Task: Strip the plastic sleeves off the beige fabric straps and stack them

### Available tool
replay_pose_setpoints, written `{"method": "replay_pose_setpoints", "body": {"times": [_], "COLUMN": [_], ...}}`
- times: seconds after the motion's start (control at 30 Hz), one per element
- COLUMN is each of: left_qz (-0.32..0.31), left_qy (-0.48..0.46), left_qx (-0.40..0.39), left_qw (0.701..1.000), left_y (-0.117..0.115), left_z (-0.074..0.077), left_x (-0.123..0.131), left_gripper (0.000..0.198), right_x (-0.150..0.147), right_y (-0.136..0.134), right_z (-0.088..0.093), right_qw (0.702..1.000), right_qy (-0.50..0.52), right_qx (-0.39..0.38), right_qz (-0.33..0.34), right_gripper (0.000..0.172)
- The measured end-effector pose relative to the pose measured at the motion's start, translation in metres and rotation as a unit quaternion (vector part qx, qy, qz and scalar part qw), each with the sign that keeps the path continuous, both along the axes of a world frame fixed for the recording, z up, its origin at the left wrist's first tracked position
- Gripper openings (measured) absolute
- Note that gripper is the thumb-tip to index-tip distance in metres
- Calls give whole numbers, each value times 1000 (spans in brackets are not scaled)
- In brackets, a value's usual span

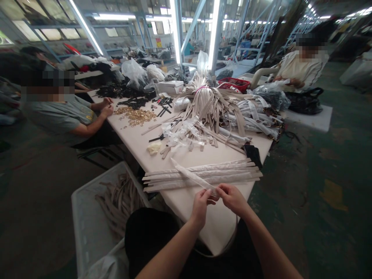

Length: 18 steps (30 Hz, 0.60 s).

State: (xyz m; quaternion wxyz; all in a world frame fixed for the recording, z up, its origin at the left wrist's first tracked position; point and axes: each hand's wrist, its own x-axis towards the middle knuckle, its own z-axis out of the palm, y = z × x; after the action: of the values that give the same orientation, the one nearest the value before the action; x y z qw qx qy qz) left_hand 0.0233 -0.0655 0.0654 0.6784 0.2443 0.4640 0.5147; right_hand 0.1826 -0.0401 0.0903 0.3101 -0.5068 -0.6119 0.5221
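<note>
Both of my hands meet at the near end of a long flat strap [192,176] sheathed in thin whitish wrapping. My left hand [202,203] pinches it from the left, fingers curled around the edge. Close beside it, my right hand [231,197] grips the same end between thumb and fingers. The strap's far end points away to the upper left, across a row of similar wrapped beige straps [232,174] lying side by side on the table [215,228]. Whatever lies under my fingertips is hidden.
Beyond are a heap of beige straps [206,102], crumpled clear plastic [186,133], gold-coloured metal pieces [136,116] and a black phone-like object [252,155]. A white bin [76,217] of straps stands at lower left. Co-workers sit left [58,120] and far right [308,66].
</note>
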Motion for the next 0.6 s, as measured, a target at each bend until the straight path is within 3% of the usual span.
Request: {"method": "replay_pose_setpoints", "body": {"times": [0.17,0.27,0.47,0.6], "left_qz": [-31,-52,116,106], "left_qy": [-129,-149,-159,-139], "left_qx": [-11,16,46,62], "left_qw": [991,987,979,983], "left_y": [12,21,41,34], "left_z": [5,7,9,7], "left_x": [-6,-3,-20,-10], "left_gripper": [40,31,31,34], "right_x": [1,-7,12,14], "right_y": [1,1,5,15], "right_z": [2,5,6,5], "right_qw": [991,987,995,997], "right_qy": [64,99,2,-71], "right_qx": [-111,-124,-94,-23], "right_qz": [30,26,42,29], "right_gripper": [32,28,29,36]}}
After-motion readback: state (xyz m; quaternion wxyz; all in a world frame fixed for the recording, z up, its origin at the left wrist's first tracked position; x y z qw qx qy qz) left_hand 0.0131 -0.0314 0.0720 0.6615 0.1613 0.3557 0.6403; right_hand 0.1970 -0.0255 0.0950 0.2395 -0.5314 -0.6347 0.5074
